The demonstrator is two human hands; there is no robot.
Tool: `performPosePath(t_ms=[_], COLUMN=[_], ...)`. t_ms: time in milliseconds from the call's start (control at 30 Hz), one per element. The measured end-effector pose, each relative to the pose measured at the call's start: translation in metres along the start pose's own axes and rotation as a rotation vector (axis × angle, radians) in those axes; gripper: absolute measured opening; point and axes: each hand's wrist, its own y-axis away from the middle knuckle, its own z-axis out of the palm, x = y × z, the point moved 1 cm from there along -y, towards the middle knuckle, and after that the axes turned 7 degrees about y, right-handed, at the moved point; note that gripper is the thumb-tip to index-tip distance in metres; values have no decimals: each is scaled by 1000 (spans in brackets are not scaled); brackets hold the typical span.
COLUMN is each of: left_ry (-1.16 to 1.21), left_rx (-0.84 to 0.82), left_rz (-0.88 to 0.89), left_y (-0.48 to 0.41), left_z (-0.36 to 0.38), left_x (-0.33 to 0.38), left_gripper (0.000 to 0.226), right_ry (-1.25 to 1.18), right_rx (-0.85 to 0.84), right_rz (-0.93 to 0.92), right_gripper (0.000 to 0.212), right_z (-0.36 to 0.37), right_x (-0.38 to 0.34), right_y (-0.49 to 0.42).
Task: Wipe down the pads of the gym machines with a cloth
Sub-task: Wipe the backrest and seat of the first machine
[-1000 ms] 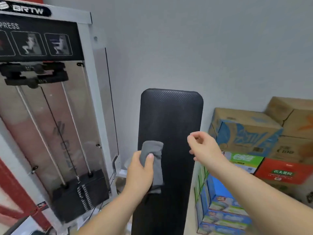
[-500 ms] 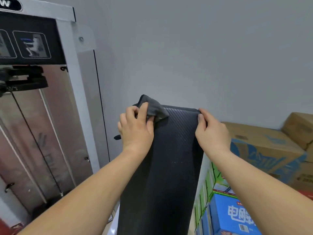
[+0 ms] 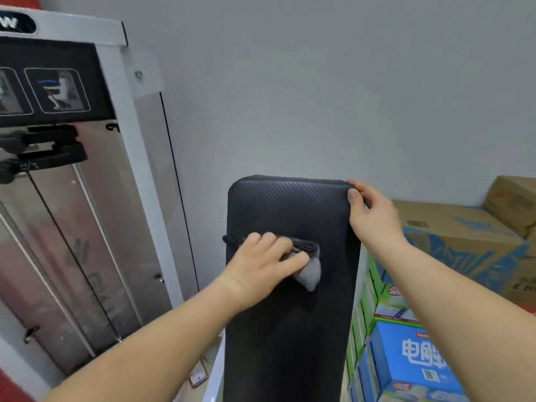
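Grey wall (image 3: 319, 82) behind everything. At 9 o'clock, weight-stack machine (image 3: 72, 198) with clear panel and cables. At 3 to 5 o'clock, stacked cardboard boxes (image 3: 452, 236) and a blue carton (image 3: 417, 364). Centre, running to 6 o'clock: upright black back pad (image 3: 290, 329), textured. Left hand (image 3: 261, 265) flat against pad's upper half, fingers (image 3: 278, 245) lightly spread, pressing crumpled grey cloth (image 3: 310, 271) onto the surface. Right hand (image 3: 374, 216) at pad's top right corner, fingers wrapped behind the edge, thumb in front, gripping it.
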Motion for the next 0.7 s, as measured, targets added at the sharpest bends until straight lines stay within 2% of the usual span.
performPosePath(t_ms=[100,200,267,367,433,500,533,600,667,700], left_ry=[-28,71,129,167,153,67,30,38,70,75], left_rx=[239,304,306,200,121,129,183,310,345,346], left_rz=[-470,-822,-813,-487,-245,-147,-204,-475,-723,-752], left_y=[-25,-35,-31,-10,-6,-22,-36,-73,-103,-111], left_z=[-38,-33,-12,19,17,2,-8,-28,-31,-25], left_x=[-79,-62,-15,43,39,8,-11,-38,-31,-17], left_gripper=[41,41,43,49,48,44,41,36,36,39], right_ry=[19,24,11,-64,-161,-232,-246,-257,-250,-249], right_rx=[7,19,36,23,-15,-49,-60,-61,-58,-62], right_rz=[11,2,5,6,49,89,102,111,107,107], right_gripper=[32,32,31,29,29,27,27,29,31,31], right_z=[0,3,4,1,-2,-5,-5,-6,-7,-8], right_x=[-7,-6,-3,0,-3,-5,-6,-7,-9,-9], right_y=[0,5,4,-1,-3,-2,-2,-1,-1,-1])
